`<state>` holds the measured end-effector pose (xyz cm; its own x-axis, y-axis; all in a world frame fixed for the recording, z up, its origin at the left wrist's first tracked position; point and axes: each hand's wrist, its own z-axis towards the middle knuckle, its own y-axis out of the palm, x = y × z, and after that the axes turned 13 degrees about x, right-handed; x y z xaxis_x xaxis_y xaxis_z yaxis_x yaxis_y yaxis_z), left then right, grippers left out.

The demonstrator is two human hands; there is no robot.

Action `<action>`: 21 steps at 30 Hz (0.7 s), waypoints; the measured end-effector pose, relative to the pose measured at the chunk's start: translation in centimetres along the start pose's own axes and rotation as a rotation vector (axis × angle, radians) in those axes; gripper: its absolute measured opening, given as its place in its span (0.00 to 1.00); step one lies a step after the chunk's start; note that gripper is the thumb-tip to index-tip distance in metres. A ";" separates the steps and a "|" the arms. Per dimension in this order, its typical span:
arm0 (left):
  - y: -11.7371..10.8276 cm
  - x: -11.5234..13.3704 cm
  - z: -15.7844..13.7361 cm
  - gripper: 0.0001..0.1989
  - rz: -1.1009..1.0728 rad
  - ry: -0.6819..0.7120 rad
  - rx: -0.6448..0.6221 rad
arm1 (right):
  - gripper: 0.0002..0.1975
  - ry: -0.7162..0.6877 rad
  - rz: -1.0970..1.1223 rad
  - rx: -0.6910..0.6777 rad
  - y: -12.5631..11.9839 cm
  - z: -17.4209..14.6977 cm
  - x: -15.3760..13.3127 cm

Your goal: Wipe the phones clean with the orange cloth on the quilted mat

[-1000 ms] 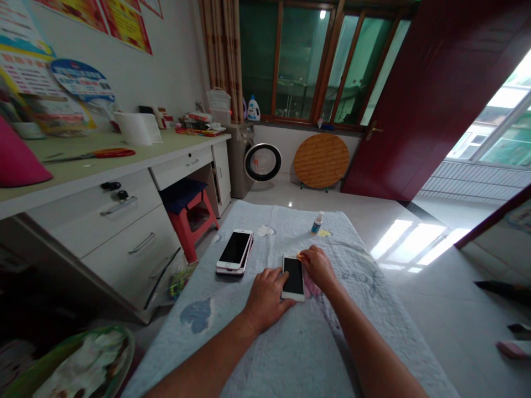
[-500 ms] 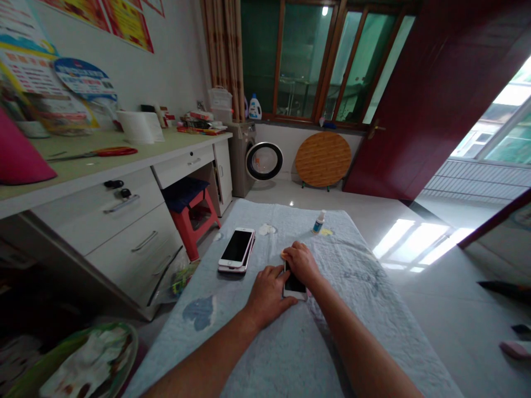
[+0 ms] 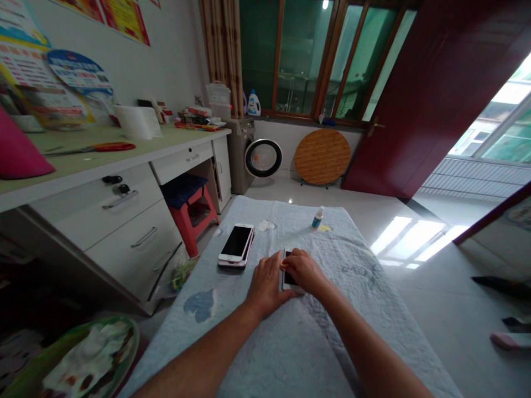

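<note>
A white-framed smartphone (image 3: 289, 280) with a dark screen lies on the blue cloth between my hands. My left hand (image 3: 265, 284) holds it along its left side, thumb by the lower edge. With bent fingers, my right hand (image 3: 306, 271) presses a small orange pad (image 3: 283, 265) to the phone near its left edge; most of the pad is hidden and its kind is unclear. Left of my hands, another white smartphone (image 3: 237, 243) rests on top of a stack of phones. Farther back stands a small spray bottle (image 3: 317, 219) with a blue label.
The light blue patterned cloth (image 3: 199, 354) covers the table. To the left are a white desk (image 3: 128, 213), a red stool (image 3: 191, 221) and a green-rimmed bin (image 3: 135, 342) with used tissues. A washing machine (image 3: 240, 157) with its door open stands behind.
My right hand, with the orange pad, has moved down the phone toward its middle. My left fingers have straightened along the phone's left side. The view has shifted slightly.
</note>
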<state>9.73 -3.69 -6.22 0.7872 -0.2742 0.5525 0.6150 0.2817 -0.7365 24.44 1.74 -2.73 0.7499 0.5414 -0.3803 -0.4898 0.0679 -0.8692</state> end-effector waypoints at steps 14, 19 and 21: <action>0.0 -0.4 0.4 0.34 0.040 0.098 -0.108 | 0.13 -0.082 0.141 -0.153 -2.7 -3.6 -0.1; -0.1 -0.5 0.5 0.36 0.037 0.091 -0.120 | 0.14 -0.002 0.102 -0.203 -4.2 -4.1 1.5; -0.2 -0.5 0.5 0.37 0.040 0.093 -0.120 | 0.14 0.017 0.096 -0.205 -4.3 -4.2 1.8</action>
<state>9.24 -3.17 -6.18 0.7996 -0.3506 0.4875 0.5692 0.1840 -0.8013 29.77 -1.09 -0.97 0.7128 0.5224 -0.4679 -0.4598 -0.1555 -0.8743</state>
